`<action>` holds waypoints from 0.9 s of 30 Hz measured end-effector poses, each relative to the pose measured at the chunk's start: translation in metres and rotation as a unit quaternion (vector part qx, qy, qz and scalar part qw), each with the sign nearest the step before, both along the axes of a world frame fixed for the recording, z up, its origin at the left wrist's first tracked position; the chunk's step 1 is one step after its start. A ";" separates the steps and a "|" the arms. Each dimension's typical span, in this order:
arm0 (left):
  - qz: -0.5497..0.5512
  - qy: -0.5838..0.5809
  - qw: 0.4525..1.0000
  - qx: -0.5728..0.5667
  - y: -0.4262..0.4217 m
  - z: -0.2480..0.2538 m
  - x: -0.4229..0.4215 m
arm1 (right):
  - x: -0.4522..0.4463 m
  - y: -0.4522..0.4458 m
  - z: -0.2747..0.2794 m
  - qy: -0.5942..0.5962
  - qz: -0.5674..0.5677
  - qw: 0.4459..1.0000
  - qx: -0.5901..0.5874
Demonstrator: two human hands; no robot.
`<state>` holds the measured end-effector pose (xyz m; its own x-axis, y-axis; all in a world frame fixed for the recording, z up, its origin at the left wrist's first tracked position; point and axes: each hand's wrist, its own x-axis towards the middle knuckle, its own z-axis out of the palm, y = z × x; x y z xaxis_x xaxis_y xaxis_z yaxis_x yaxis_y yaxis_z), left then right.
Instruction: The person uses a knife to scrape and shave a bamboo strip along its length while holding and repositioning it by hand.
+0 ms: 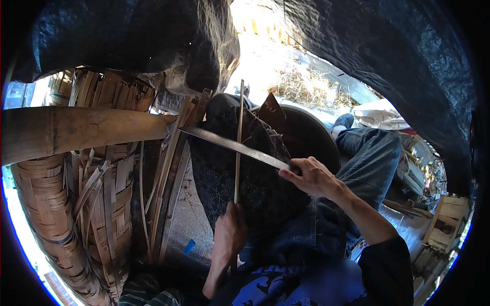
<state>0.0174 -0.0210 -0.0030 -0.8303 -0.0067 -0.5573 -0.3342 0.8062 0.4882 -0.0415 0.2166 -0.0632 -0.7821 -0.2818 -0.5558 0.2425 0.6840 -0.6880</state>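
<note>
My left hand point(230, 228) is closed around the lower end of a thin bamboo strip point(239, 168), which points up and away from me over my lap. In my right hand point(312, 176) is the handle of a long knife point(237, 147), mostly hidden by the fingers. Its pale blade reaches to the left and crosses the strip around the middle; whether it touches cannot be told. Beneath both lies a dark patterned cloth point(212, 176) spread over my leg.
A thick bamboo pole point(87, 130) juts in from the left, above woven bamboo baskets point(48, 204). Split bamboo pieces point(171, 168) lean beside my leg. Dark plastic sheeting point(388, 56) hangs overhead. A wooden crate point(449, 219) stands at right, and a blue scrap point(189, 247) lies on the ground.
</note>
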 end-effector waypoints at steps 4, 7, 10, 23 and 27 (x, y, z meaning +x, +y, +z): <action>-0.003 0.005 1.000 -0.004 -0.001 -0.003 -0.002 | -0.001 -0.001 0.004 -0.051 -0.010 0.998 -0.037; 0.011 0.011 0.999 0.045 0.000 -0.003 -0.006 | 0.005 -0.002 0.001 -0.066 0.015 0.998 0.015; 0.029 -0.004 0.998 0.064 0.000 -0.004 -0.009 | 0.006 -0.006 -0.002 -0.081 -0.011 0.996 0.040; 0.067 -0.059 0.996 0.018 0.007 0.023 0.013 | 0.018 -0.032 -0.016 0.048 -0.035 0.997 0.046; 0.096 -0.052 0.993 0.045 0.003 0.024 0.017 | 0.003 -0.038 -0.006 0.032 -0.024 0.997 0.068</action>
